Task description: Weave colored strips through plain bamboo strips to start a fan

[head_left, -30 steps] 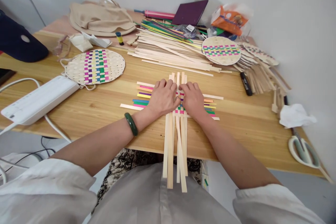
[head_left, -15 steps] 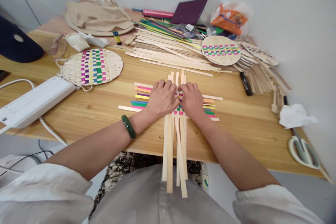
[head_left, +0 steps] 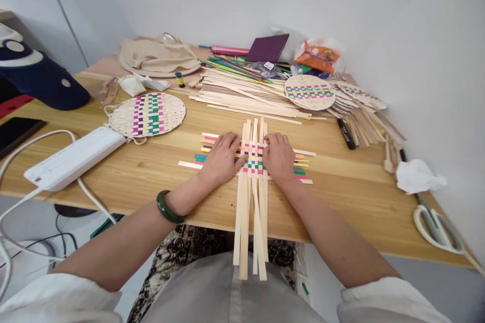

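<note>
A half-woven mat (head_left: 253, 157) of pale upright bamboo strips crossed by coloured strips lies on the wooden table (head_left: 151, 176) in front of me. My left hand (head_left: 222, 157) lies flat on the coloured strip ends at the mat's left side, fingers stretched out. My right hand (head_left: 278, 156) lies flat on the right side, fingers curved down onto the strips. The woven patch shows between them. The long pale strips (head_left: 250, 232) hang over the table's front edge toward my lap. A green bangle (head_left: 166, 207) circles my left wrist.
A finished round woven mat (head_left: 147, 115) lies at the left, another (head_left: 308, 92) at the back right. A heap of loose strips (head_left: 242, 93) fills the back. A white power strip (head_left: 74, 156), a black marker (head_left: 344, 133), scissors (head_left: 435, 227), crumpled tissue (head_left: 417, 175) and a dark cap (head_left: 41, 83) lie around.
Both hands have slid apart from the middle of the weave to its sides, uncovering the woven patch. My head has lifted and turned slightly, showing more wall.
</note>
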The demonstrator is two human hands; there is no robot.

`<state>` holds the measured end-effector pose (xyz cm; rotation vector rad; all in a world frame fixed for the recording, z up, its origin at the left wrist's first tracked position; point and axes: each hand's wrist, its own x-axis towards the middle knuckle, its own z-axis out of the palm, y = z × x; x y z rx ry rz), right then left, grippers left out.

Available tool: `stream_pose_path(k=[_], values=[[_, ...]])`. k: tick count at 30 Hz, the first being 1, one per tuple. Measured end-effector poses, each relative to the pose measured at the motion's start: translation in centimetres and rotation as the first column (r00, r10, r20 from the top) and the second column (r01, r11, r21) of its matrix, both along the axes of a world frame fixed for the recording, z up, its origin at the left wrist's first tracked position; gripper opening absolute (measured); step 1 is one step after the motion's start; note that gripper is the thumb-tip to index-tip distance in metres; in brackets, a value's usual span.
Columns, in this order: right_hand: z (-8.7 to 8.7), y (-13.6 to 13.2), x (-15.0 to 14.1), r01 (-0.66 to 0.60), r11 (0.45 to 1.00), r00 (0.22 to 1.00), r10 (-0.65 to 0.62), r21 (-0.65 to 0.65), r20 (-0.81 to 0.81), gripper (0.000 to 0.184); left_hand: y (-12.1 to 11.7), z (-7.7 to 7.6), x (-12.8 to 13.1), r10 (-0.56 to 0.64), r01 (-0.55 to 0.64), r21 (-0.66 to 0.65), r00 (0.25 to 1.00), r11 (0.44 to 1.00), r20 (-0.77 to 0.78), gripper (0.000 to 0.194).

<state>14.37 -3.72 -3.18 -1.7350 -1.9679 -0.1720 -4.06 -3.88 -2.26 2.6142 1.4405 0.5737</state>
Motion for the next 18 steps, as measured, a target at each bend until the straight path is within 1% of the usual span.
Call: stream_pose_path(k=[4,7,11,15,18], values=[[0.2,-0.2,-0.2,-0.067,0.998,0.996,0.068,-0.021,0.048,0.02,0.0,0.2,0.7,0.011,-0.008,0.073,0.999,0.997,-0.034,0.04],[0.2,-0.2,-0.3,-0.061,0.996,0.996,0.065,-0.059,0.065,0.019,0.2,0.3,1.1,0.003,0.002,0.089,0.999,0.996,-0.048,0.035],[0.1,0.0,-0.3,-0.07,0.996,0.994,0.074,-0.06,0.081,0.02,0.5,0.2,1.2,-0.007,0.012,0.105,0.999,0.994,-0.05,0.033],[0.3,0.0,-0.3,-0.107,0.991,0.989,0.115,-0.079,0.097,0.021,0.7,0.3,1.6,0.017,-0.007,0.133,0.997,0.991,-0.077,0.031],[0.4,0.1,-0.4,-0.11,0.988,0.986,0.121,-0.106,0.111,0.022,0.8,0.3,1.8,0.036,-0.023,0.134,0.995,0.991,-0.095,0.031]])
